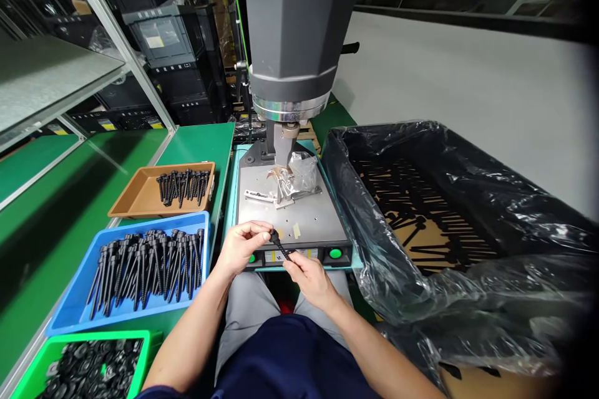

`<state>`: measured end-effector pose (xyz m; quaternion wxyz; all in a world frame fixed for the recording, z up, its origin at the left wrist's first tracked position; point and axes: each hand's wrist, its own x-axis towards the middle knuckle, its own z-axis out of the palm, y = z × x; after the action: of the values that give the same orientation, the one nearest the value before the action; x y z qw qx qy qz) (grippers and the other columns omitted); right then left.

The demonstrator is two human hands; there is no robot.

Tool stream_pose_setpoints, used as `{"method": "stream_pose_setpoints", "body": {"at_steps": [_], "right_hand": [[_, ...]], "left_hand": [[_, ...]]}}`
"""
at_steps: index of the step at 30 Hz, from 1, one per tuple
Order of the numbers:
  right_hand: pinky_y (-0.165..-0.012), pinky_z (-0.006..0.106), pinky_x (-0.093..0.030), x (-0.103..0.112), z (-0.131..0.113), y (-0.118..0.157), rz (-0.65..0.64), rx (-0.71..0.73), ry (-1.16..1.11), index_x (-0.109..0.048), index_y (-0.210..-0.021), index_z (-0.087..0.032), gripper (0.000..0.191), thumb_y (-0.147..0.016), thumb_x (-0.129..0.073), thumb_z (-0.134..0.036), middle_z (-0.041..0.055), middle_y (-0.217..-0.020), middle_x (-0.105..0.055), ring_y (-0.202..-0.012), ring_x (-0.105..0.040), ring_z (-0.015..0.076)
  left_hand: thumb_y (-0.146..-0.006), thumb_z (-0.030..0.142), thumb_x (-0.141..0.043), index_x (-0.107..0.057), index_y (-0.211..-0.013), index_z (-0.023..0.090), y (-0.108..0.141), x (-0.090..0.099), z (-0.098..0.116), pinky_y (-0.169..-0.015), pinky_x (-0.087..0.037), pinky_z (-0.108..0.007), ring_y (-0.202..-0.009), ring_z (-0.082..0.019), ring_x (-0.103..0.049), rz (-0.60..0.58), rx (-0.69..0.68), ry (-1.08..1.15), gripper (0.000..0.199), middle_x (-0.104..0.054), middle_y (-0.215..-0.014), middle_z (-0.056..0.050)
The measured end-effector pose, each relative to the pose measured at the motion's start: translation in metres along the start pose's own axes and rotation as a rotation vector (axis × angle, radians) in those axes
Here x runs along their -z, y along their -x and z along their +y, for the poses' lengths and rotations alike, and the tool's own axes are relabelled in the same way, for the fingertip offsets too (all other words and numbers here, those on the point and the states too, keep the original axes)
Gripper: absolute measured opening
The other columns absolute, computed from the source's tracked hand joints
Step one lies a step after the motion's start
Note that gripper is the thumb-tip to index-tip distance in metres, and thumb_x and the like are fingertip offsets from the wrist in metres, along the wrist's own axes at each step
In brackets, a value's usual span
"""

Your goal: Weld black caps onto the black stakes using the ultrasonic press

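Note:
A black screw-shaped part is held between my two hands in front of the machine's metal plate. My left hand pinches its wider head end with thumb and fingers. Around the lower end of the shaft, my right hand is closed, so that tip is hidden. Beyond the hands, a metal fixture partly wrapped in clear plastic sits on the plate, below the machine's grey head.
On the left stand a brown tray and a blue tray of similar black parts, and a green bin of black round pieces. A large box lined with black plastic is on the right. Green buttons flank the machine's front.

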<state>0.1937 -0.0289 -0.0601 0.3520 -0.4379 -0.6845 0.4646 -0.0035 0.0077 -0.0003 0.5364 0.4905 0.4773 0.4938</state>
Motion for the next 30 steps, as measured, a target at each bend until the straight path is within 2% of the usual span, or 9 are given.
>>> {"method": "stream_pose_setpoints", "body": {"at_steps": [5,9,13,16,20,23,26,30], "right_hand": [[-0.059,0.028,-0.031,-0.004,0.001,-0.001,0.126,0.115,0.168,-0.046,-0.068,-0.022,0.033,-0.097,-0.044,-0.037,-0.0021,-0.063,-0.046,-0.058,-0.040,0.0133],[-0.059,0.028,-0.031,-0.003,0.002,-0.002,0.106,0.110,0.139,-0.045,-0.067,-0.022,0.035,-0.097,-0.044,-0.039,-0.0022,-0.062,-0.046,-0.058,-0.041,0.0133],[-0.055,0.026,-0.030,-0.001,0.004,-0.002,0.035,0.031,0.012,-0.040,-0.064,-0.022,0.041,-0.097,-0.043,-0.045,-0.0042,-0.057,-0.042,-0.054,-0.040,0.0119],[-0.055,0.025,-0.031,-0.002,0.008,0.000,0.037,-0.012,-0.067,-0.042,-0.066,-0.021,0.042,-0.097,-0.043,-0.050,-0.0042,-0.057,-0.044,-0.054,-0.041,0.0116],[-0.056,0.025,-0.035,-0.001,0.015,0.000,-0.020,-0.074,-0.206,-0.047,-0.065,-0.020,0.047,-0.095,-0.046,-0.056,-0.0028,-0.057,-0.050,-0.054,-0.045,0.0115],[-0.058,0.026,-0.041,0.003,0.016,-0.006,-0.081,-0.104,-0.366,-0.060,-0.084,-0.019,0.041,-0.091,-0.054,-0.059,-0.0006,-0.064,-0.059,-0.057,-0.052,0.0128],[-0.056,0.026,-0.043,0.009,0.013,-0.016,-0.032,-0.147,-0.600,-0.060,-0.108,-0.018,0.047,-0.088,-0.057,-0.061,0.0019,-0.075,-0.063,-0.058,-0.055,0.0126],[-0.048,0.021,-0.038,0.013,0.011,-0.032,0.062,-0.243,-0.786,-0.061,-0.111,-0.017,0.050,-0.086,-0.061,-0.061,-0.0001,-0.071,-0.058,-0.052,-0.051,0.0089]], "left_hand": [[-0.066,0.038,-0.083,-0.073,-0.072,0.018,0.001,-0.002,0.002,-0.087,-0.049,-0.037,-0.093,-0.023,-0.066,0.014,-0.007,-0.009,0.024,-0.073,-0.097,-0.009],[-0.066,0.037,-0.084,-0.073,-0.072,0.017,0.001,-0.002,0.002,-0.085,-0.050,-0.036,-0.093,-0.023,-0.066,-0.005,-0.010,-0.010,0.023,-0.073,-0.096,-0.009],[-0.068,0.037,-0.082,-0.073,-0.073,0.018,0.002,-0.004,-0.002,-0.086,-0.050,-0.036,-0.095,-0.023,-0.065,-0.035,-0.008,-0.005,0.021,-0.072,-0.097,-0.009],[-0.069,0.034,-0.082,-0.075,-0.083,0.019,0.002,-0.009,-0.006,-0.086,-0.051,-0.037,-0.101,-0.025,-0.064,-0.074,-0.077,-0.036,0.022,-0.070,-0.105,-0.010],[-0.074,0.033,-0.078,-0.075,-0.090,0.020,-0.001,-0.018,-0.012,-0.084,-0.052,-0.036,-0.099,-0.025,-0.063,-0.032,-0.163,-0.161,0.021,-0.070,-0.107,-0.010],[-0.078,0.034,-0.074,-0.074,-0.090,0.021,-0.004,-0.024,-0.016,-0.088,-0.050,-0.038,-0.098,-0.024,-0.063,-0.029,-0.199,-0.221,0.018,-0.070,-0.104,-0.010],[-0.080,0.033,-0.072,-0.075,-0.091,0.022,-0.007,-0.030,-0.021,-0.098,-0.045,-0.040,-0.107,-0.026,-0.061,-0.080,-0.215,-0.267,0.015,-0.069,-0.109,-0.010],[-0.082,0.030,-0.070,-0.074,-0.092,0.022,-0.011,-0.039,-0.027,-0.105,-0.039,-0.043,-0.115,-0.027,-0.058,-0.111,-0.184,-0.288,0.014,-0.064,-0.119,-0.011]]}}
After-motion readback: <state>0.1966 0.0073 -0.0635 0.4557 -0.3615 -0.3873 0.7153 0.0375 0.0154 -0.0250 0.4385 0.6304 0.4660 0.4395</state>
